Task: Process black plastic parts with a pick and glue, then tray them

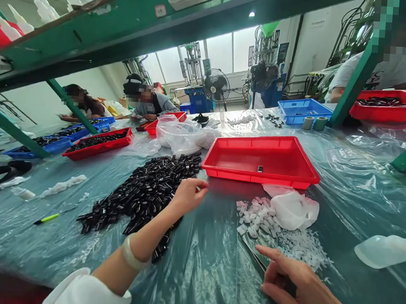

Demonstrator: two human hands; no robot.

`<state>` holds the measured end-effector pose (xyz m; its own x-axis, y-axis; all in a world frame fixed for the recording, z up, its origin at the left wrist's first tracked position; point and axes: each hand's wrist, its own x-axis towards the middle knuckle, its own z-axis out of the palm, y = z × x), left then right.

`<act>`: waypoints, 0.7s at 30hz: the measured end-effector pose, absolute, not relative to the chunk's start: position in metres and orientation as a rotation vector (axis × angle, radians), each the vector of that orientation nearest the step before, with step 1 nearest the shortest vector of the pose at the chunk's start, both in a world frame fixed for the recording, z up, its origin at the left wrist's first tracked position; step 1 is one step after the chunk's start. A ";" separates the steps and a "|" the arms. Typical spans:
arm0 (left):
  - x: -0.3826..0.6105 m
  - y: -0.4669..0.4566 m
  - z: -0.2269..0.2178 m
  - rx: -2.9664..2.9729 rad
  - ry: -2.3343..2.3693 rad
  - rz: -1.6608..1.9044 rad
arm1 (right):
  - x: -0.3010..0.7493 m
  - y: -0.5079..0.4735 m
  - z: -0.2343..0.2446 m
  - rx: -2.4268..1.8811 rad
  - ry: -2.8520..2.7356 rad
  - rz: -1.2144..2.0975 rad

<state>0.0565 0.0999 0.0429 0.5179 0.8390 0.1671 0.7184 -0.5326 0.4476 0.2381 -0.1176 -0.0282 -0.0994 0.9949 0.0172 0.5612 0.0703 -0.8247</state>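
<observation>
My left hand [190,195] is closed in a pinch just in front of the red tray [260,177]. Whatever it may hold is hidden by the fingers. Inside that tray lies one small black piece [260,169] with a shiny face. Under and left of my left forearm spreads a big heap of small black parts [144,189]. Metal tweezers [255,258] sit in my right hand [293,281], its index finger stretched along them. Their tips point at a pile of small white pieces [258,216], with thinner translucent bits [304,247] beside it.
A crumpled white bag [294,209] lies behind the white pieces, and a translucent bottle [383,251] at right. A green-handled pick [50,218] rests at left. Green shelf posts [364,66] and an overhead beam frame the bench. Several people sit beyond, among red and blue trays [305,110].
</observation>
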 end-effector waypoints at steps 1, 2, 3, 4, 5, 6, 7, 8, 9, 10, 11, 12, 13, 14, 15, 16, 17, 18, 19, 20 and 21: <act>0.043 0.100 0.041 2.464 1.339 0.471 | 0.238 -0.118 -0.029 -1.550 -1.740 0.886; 0.032 0.100 0.039 2.486 1.385 0.429 | 0.238 -0.117 -0.030 -1.547 -1.745 0.874; 0.023 0.100 0.037 2.509 1.423 0.391 | 0.238 -0.117 -0.031 -1.549 -1.746 0.859; 0.016 0.099 0.034 2.530 1.453 0.353 | 0.238 -0.117 -0.032 -1.551 -1.745 0.841; 0.012 0.098 0.031 2.549 1.475 0.319 | 0.238 -0.116 -0.033 -1.550 -1.747 0.826; 0.011 0.098 0.027 2.565 1.488 0.286 | 0.238 -0.116 -0.034 -1.544 -1.749 0.817; 0.012 0.097 0.023 2.576 1.495 0.255 | 0.238 -0.116 -0.035 -1.537 -1.750 0.819; 0.015 0.096 0.020 2.581 1.501 0.230 | 0.238 -0.116 -0.035 -1.530 -1.753 0.821; 0.018 0.095 0.016 2.579 1.508 0.211 | 0.238 -0.116 -0.035 -1.522 -1.757 0.827; 0.023 0.095 0.013 2.567 1.515 0.199 | 0.238 -0.116 -0.034 -1.519 -1.758 0.827; 0.027 0.096 0.010 2.547 1.523 0.196 | 0.239 -0.116 -0.034 -1.521 -1.757 0.822; 0.031 0.096 0.008 2.517 1.526 0.203 | 0.239 -0.117 -0.034 -1.526 -1.757 0.813; 0.035 0.096 0.008 2.479 1.525 0.219 | 0.239 -0.117 -0.033 -1.531 -1.756 0.803; 0.038 0.096 0.008 2.431 1.514 0.240 | 0.240 -0.118 -0.033 -1.539 -1.754 0.795; 0.041 0.096 0.010 2.373 1.489 0.261 | 0.240 -0.118 -0.032 -1.546 -1.756 0.789; 0.043 0.094 0.014 2.303 1.449 0.276 | 0.240 -0.118 -0.031 -1.552 -1.760 0.782; 0.045 0.090 0.018 2.220 1.395 0.282 | 0.240 -0.118 -0.030 -1.556 -1.764 0.778; 0.048 0.086 0.023 2.126 1.331 0.283 | 0.241 -0.117 -0.029 -1.560 -1.765 0.775; 0.052 0.079 0.028 2.025 1.260 0.280 | 0.241 -0.116 -0.028 -1.558 -1.762 0.771; 0.056 0.071 0.033 1.923 1.190 0.284 | 0.241 -0.115 -0.028 -1.556 -1.752 0.769; 0.061 0.062 0.037 1.825 1.125 0.295 | 0.242 -0.114 -0.027 -1.555 -1.736 0.768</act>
<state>0.0608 0.0619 0.0367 0.5494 0.7968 -0.2515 0.5707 -0.1380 0.8095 0.2417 -0.1145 -0.0266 -0.0609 0.9933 0.0977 0.5960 0.1147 -0.7948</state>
